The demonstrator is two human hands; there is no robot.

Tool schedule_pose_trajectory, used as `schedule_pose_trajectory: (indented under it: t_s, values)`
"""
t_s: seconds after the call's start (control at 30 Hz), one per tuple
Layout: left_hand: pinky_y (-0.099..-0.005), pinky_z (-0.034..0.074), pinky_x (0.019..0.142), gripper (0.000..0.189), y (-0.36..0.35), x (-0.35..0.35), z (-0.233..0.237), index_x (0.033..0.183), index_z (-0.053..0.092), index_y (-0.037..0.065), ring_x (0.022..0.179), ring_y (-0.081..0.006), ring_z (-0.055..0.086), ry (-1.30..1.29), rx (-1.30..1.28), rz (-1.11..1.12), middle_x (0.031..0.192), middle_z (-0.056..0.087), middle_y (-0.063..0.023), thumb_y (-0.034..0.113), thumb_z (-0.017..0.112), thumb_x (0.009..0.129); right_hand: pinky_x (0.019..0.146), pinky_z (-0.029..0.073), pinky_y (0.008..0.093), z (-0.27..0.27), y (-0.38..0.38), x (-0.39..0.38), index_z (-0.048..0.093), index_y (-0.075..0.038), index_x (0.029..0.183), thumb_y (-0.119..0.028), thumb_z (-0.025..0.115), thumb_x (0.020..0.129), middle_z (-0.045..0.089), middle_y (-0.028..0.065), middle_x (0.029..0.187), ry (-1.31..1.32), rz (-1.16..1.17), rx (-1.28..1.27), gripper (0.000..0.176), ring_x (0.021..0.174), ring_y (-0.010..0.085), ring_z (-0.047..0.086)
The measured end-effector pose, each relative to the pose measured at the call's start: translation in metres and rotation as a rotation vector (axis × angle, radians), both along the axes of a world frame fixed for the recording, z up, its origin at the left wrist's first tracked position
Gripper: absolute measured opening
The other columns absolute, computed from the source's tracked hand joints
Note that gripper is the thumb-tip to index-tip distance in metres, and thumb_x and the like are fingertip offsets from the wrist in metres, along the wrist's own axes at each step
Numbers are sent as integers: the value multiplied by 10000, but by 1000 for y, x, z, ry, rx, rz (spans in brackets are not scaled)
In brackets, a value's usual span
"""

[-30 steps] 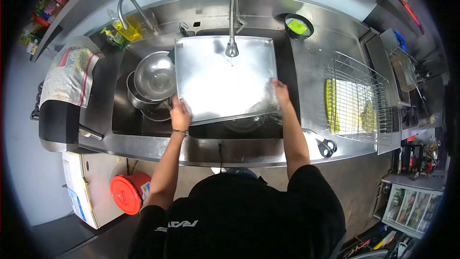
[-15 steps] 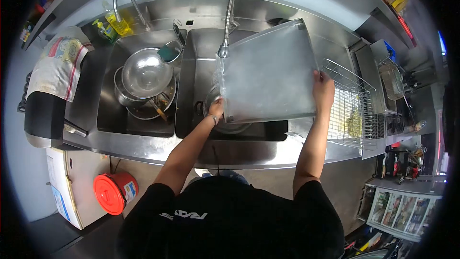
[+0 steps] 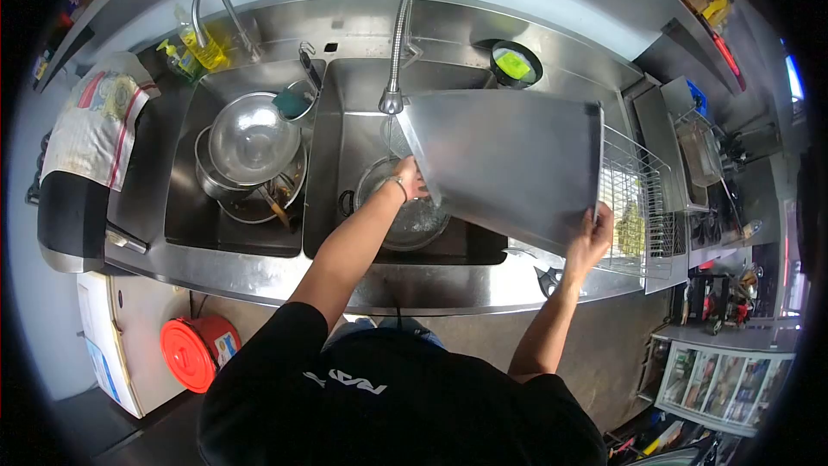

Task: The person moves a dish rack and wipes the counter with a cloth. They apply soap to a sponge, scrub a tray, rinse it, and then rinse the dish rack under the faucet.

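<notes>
A large square metal baking tray [image 3: 517, 164] is held tilted over the right sink basin [image 3: 349, 142]. My right hand [image 3: 591, 237] grips its lower right edge, thumb on the near side. My left hand [image 3: 410, 179] is at the tray's left edge, fingers stretched out and apart, above a round pan of water [image 3: 414, 229] in the basin. Whether the left fingertips touch the edge I cannot make out. A thin stream of water falls from the flexible faucet [image 3: 392, 99] beside the left hand.
The left basin holds a metal bowl [image 3: 256, 140], pots and a wooden-handled utensil. A green scrub pad [image 3: 291, 103] rests by a small pot. A wire dish rack [image 3: 638, 207] stands to the right. Behind the tray sits a black bowl [image 3: 516, 65] with a yellow-green sponge.
The tray has turned and shifted right and down, uncovering the black bowl and more of the water-filled pan. My right hand moved lower; my left hand moved slightly right and its fingers loosened.
</notes>
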State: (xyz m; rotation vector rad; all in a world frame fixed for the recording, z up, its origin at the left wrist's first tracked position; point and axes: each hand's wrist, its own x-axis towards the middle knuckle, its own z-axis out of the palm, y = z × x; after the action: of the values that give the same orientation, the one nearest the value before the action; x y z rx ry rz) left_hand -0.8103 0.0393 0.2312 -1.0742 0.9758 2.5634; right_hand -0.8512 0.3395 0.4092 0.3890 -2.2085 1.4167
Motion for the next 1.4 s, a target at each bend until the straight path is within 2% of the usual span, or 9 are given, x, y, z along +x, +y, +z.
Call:
schedule_pose_trajectory:
  t_s: [0.3, 0.37, 0.43, 0.63, 0.83, 1.03, 1.13, 1.3, 1.4]
  values:
    - [-536, 243, 1019, 756, -30, 1, 41, 1291, 347, -57, 1167, -399, 410, 391, 344, -3, 1229, 454, -275, 561, 251, 866, 886, 360, 394, 8, 43, 30, 565, -18, 881, 47, 526, 710, 615, 97, 902, 203, 290, 283, 187, 1038, 277, 478]
    - [-500, 312, 990, 696, -71, -8, -21, 1253, 422, -40, 1083, -388, 492, 709, 916, -161, 1162, 519, -249, 523, 324, 856, 947, 317, 420, 7, 43, 34, 623, -40, 855, 85, 431, 545, 634, 108, 981, 157, 391, 367, 385, 1131, 288, 406]
    - [-448, 402, 933, 561, -79, 13, 17, 1139, 509, -69, 1026, -341, 544, 556, 415, 248, 1089, 562, -241, 394, 476, 824, 992, 270, 426, 5, 24, 42, 656, -49, 814, 90, 412, 501, 615, 129, 1042, 184, 319, 462, 421, 1175, 303, 373]
    - [-385, 438, 890, 485, -225, 53, -59, 1184, 516, 10, 999, -264, 569, 751, 90, -15, 1117, 575, -147, 211, 548, 744, 1064, 228, 410, -81, -17, 26, 687, -164, 982, 143, 475, 606, 248, 180, 1421, 7, 229, 428, 529, 1284, 369, 264]
    - [-329, 411, 918, 610, -182, 108, 87, 1297, 413, 34, 1085, -193, 521, 400, -401, -167, 1213, 525, -91, 186, 588, 733, 1035, 296, 392, -154, -49, -12, 348, -93, 1352, 53, 452, 822, 102, 226, 1453, -167, 434, 55, 560, 1308, 358, 250]
    - [-307, 340, 966, 645, -171, 167, 104, 1306, 401, 11, 1159, -189, 450, 351, -536, 25, 1252, 493, -90, 155, 621, 717, 850, 450, 293, -183, -96, -13, 434, 28, 1264, -78, 575, 800, 583, 180, 1109, -414, 360, -348, 496, 993, 284, 579]
    - [-290, 273, 1005, 667, -149, 192, 120, 1324, 367, -1, 1203, -186, 401, 389, -687, 74, 1305, 445, -94, 94, 619, 714, 579, 515, 300, -169, -100, 1, 625, 32, 946, -66, 576, 795, 637, 120, 845, -1279, 780, -856, 187, 670, 196, 624]
    - [-299, 308, 996, 666, -120, 206, 127, 1336, 329, -20, 1181, -190, 427, 473, -663, 168, 1300, 448, -108, -28, 585, 721, 742, 507, 374, -212, -130, -22, 564, 2, 1057, -175, 432, 896, 619, 130, 968, -1467, 847, -910, 273, 855, 235, 613]
    - [-299, 327, 988, 665, -114, 217, 124, 1342, 309, -28, 1166, -184, 441, 433, -724, 255, 1293, 456, -109, -80, 555, 726, 938, 363, 366, -241, -160, -16, 479, -15, 1208, -430, 408, 918, 477, 159, 1249, -1459, 346, -357, 512, 1140, 257, 459]
